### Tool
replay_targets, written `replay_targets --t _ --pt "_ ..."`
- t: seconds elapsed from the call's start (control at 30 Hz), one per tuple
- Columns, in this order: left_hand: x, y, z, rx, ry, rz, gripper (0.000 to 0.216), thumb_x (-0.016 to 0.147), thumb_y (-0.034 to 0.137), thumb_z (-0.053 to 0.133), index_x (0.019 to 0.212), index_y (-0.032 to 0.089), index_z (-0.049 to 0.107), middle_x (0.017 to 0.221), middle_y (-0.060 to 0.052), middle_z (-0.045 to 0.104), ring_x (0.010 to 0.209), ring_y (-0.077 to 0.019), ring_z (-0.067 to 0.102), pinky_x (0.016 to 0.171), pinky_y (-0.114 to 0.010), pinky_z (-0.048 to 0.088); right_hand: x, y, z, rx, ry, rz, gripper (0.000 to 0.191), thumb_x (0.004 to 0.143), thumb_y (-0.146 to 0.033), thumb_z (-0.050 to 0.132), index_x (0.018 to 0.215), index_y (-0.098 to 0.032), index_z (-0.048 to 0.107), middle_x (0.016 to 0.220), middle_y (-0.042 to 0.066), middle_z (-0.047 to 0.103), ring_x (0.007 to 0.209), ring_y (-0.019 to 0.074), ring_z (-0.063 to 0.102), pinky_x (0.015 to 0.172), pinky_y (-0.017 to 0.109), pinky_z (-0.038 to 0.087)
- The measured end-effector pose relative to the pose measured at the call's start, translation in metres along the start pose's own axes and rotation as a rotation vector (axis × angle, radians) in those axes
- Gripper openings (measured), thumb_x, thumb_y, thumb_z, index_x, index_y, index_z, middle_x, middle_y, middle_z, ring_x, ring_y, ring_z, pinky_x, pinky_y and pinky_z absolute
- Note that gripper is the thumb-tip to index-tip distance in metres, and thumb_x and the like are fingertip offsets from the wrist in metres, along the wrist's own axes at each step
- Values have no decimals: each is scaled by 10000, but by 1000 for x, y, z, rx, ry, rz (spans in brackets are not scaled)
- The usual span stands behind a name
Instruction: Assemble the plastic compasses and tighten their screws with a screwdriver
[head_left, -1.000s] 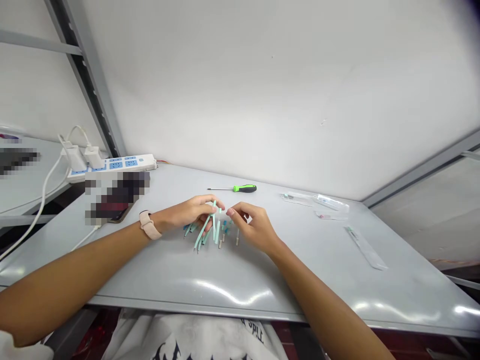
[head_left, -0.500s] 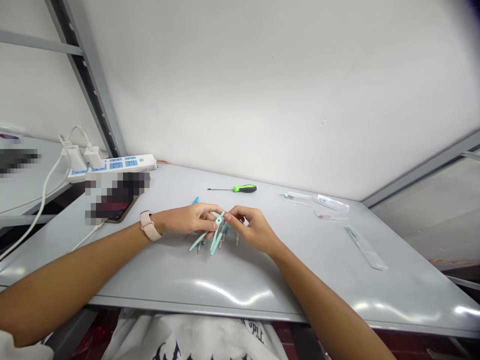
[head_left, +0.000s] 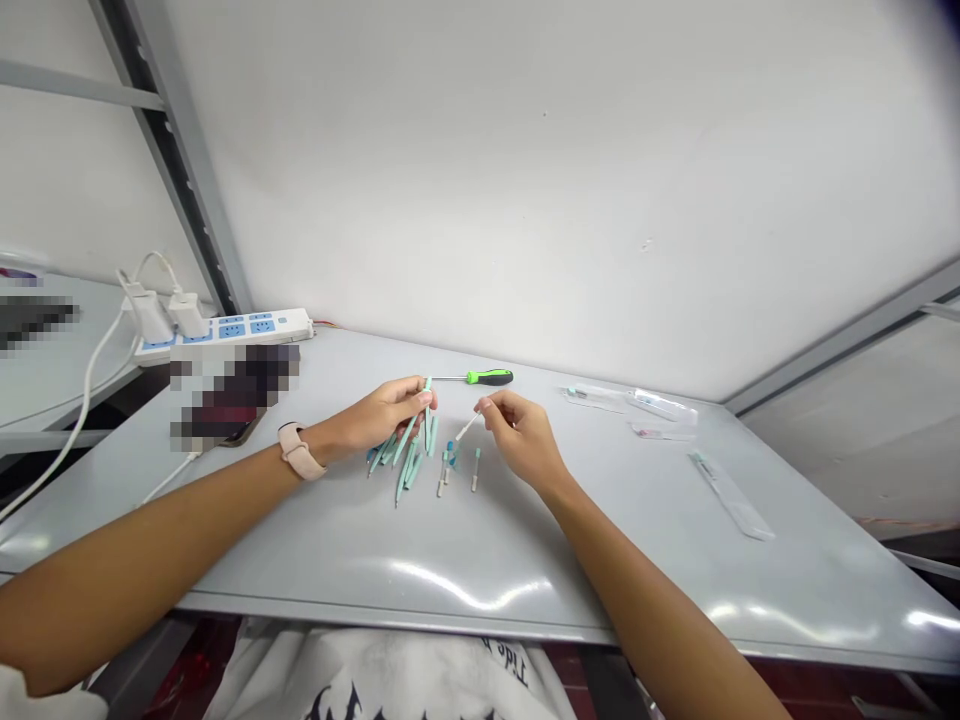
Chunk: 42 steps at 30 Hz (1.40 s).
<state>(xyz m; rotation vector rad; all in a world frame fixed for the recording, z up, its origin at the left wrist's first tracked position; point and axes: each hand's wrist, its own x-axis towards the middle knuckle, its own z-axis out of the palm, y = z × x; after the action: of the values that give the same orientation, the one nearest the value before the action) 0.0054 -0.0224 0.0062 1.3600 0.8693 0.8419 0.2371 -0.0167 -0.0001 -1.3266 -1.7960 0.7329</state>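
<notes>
My left hand [head_left: 382,412] pinches the top of a mint-green compass [head_left: 427,425] and holds it upright over a heap of green compass legs [head_left: 401,462] on the grey table [head_left: 480,560]. A pink watch band sits on that wrist. My right hand [head_left: 521,432] is closed in a pinch on a thin pale stick [head_left: 468,427], lifted just off the table to the right of the compass. Below and between the hands lie a few short pieces [head_left: 457,470] with blue and green ends.
A green-handled screwdriver [head_left: 480,377] lies behind the hands. Clear plastic sleeves [head_left: 652,408] rest at the back right, another sleeve [head_left: 731,495] further right. A white and blue power strip [head_left: 225,332] with plugged chargers and a blurred phone [head_left: 229,395] sit at the left.
The hands were joined at the compass top; now they are apart. My right hand has drawn away to the right with a thin stick, and my left hand has raised the compass upright.
</notes>
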Motion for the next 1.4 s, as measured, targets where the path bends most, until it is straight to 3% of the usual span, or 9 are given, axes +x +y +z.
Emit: replay_targets --t 0.13,0.3,0.43,0.77,0.93,1.17,1.4 --pt "4 -2 -1 -52 55 51 382 934 555 615 830 190 568 666 28 475 523 -91 403 501 -234 367 -1 -1 0 -40 -78 -5 302 897 -444 540 739 -203 631 609 -11 502 577 151 429 588 305 356" --pt "2 2 -1 69 195 77 403 972 536 537 765 191 532 710 -16 571 506 -94 403 467 -235 324 -1 -2 -1 -74 -115 -35 274 885 -383 539 682 -211 604 615 5 541 577 147 430 552 289 360" --pt "3 -1 -3 97 248 135 388 997 503 499 757 198 493 651 15 494 525 -102 402 490 -229 346 -1 -2 -2 -96 -116 -10 234 837 -303 539 623 -211 556 596 -5 529 566 135 414 538 278 348" --pt "14 -18 -10 71 272 66 326 1032 451 408 807 218 448 592 70 308 485 -95 307 476 -216 273 -3 -7 -4 -159 -201 57 195 741 -210 521 560 -216 449 574 -23 454 571 124 349 547 280 297" --pt "13 -18 -14 222 391 46 316 1031 424 365 805 222 454 611 59 348 498 -112 336 496 -242 292 -3 -4 -4 -244 -244 -1 205 745 -199 524 564 -218 429 551 -36 406 564 121 323 551 288 281" --pt "6 -5 -11 731 459 19 302 1003 367 384 883 211 613 687 7 582 632 -176 546 653 -316 411 -3 -5 -4 -364 -295 -23 225 758 -190 523 561 -226 420 544 -24 453 548 125 345 564 294 285" --pt "8 -5 -16 1080 552 51 279 999 310 403 767 218 529 777 -60 648 767 -227 610 758 -351 436 -3 -6 -3 -401 -312 -29 223 774 -176 518 573 -216 431 553 -21 483 554 121 369 565 295 274"
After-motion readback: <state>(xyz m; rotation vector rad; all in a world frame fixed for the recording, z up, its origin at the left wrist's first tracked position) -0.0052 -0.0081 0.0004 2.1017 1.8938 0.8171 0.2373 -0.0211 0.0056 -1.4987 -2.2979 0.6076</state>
